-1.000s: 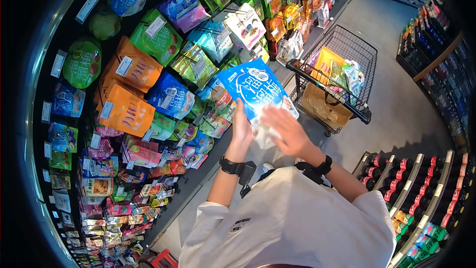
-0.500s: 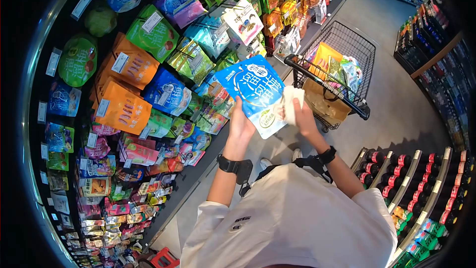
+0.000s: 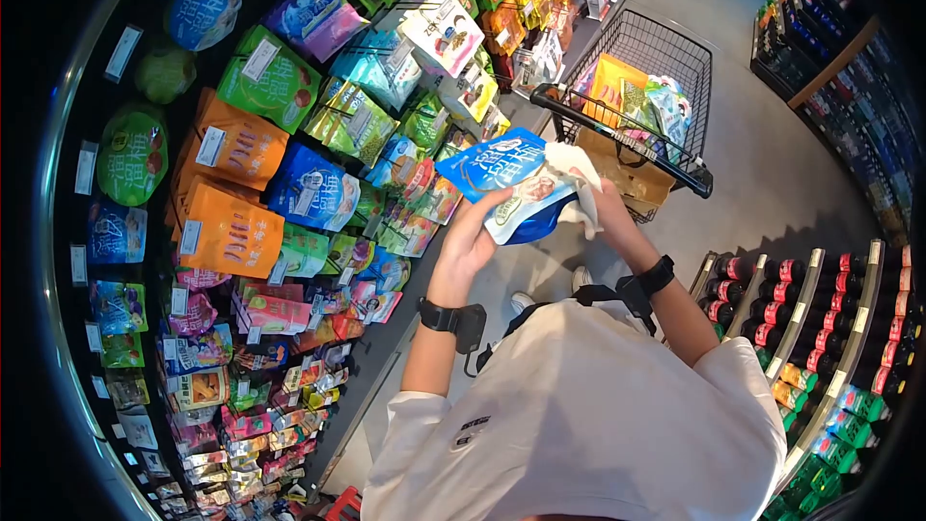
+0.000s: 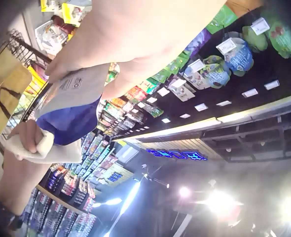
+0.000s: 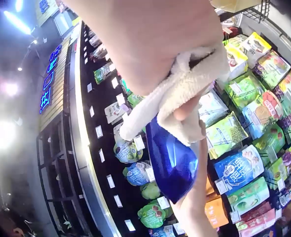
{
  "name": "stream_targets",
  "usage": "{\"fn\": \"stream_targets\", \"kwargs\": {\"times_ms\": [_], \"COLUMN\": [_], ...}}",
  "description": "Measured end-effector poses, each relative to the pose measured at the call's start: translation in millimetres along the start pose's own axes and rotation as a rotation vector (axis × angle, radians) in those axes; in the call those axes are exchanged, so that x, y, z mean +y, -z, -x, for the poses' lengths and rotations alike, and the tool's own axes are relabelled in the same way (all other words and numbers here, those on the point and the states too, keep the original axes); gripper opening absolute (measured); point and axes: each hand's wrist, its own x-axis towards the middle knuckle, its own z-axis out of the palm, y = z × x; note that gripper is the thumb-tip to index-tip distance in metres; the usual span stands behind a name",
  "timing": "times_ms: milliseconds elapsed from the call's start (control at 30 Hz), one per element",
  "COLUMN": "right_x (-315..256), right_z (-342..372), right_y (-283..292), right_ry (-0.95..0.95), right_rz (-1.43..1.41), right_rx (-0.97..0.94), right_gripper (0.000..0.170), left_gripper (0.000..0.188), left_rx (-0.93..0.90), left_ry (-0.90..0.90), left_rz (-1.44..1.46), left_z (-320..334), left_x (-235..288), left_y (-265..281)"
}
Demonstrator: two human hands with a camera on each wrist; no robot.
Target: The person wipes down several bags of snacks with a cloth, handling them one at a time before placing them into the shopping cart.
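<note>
My left hand (image 3: 468, 241) grips a blue and white snack pouch (image 3: 503, 162) by its near left edge, thumb over the printed front. The pouch is tilted and bent, and its darker blue underside shows below. At the pouch's right side, my right hand (image 3: 610, 205) holds a white cloth (image 3: 577, 170) bunched over that edge. In the right wrist view, the fingers curl into the cloth (image 5: 185, 106), with the shiny blue pouch (image 5: 172, 158) right beneath. From the left wrist, the cloth (image 4: 34, 148) wraps the right fingers beside the pouch's bottom.
A black wire shopping cart (image 3: 696, 87) with several snack packs and a brown bag (image 3: 627, 174) stands ahead on the right. Hanging snack packs fill the shelf (image 3: 231, 232) at the left. Racks of dark bottles (image 3: 772, 299) stand at the lower right, with grey floor (image 3: 714, 212) between.
The cloth has gone from the pouch's front to its right edge. The pouch has tipped back and now shows its underside. The head view has shifted slightly.
</note>
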Motion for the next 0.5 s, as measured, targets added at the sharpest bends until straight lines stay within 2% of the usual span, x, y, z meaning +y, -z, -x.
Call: {"fn": "stream_targets", "kwargs": {"times_ms": [67,100,200,233,333,367,400,500], "right_x": [-3.8,-1.8,1.0,-0.7,-4.9,-4.9,-3.8,0.5], "right_z": [0.2,-2.0,-4.7,-4.1,4.3,6.3,8.3,13.2], "right_y": [-2.4,-1.5,-5.4,-6.2,-8.0,-7.7,-8.0,-24.9], "right_ry": [0.025,0.065,0.031,0.007,-0.062,-0.077,-0.093,-0.08], "right_rz": [-0.052,-0.054,-0.071,-0.084,-0.122,-0.133,-0.144,-0.34], "right_rx": [0.081,0.081,0.117,0.068,-0.083,-0.138,-0.193,-0.183], "right_gripper": [0.041,0.042,0.05,0.049,0.047,0.048,0.049,0.046], "left_gripper": [0.04,0.046,0.052,0.063,0.071,0.084,0.086,0.092], "left_rx": [-0.055,-0.007,-0.005,0.021,0.102,0.074,0.046,-0.017], "left_ry": [0.045,0.013,-0.056,-0.064,-0.324,-0.371,-0.389,-0.417], "left_rz": [0.016,0.056,0.005,-0.02,-0.197,-0.255,-0.287,-0.357], "left_z": [3.0,9.2,-3.3,-4.9,2.9,1.0,3.2,11.4], "left_x": [-9.3,-10.0,-20.7,-22.3,-26.3,-25.4,-22.6,-15.7], "left_y": [0.5,-17.2,-5.5,-3.7,-18.9,-14.6,-17.4,-29.0]}}
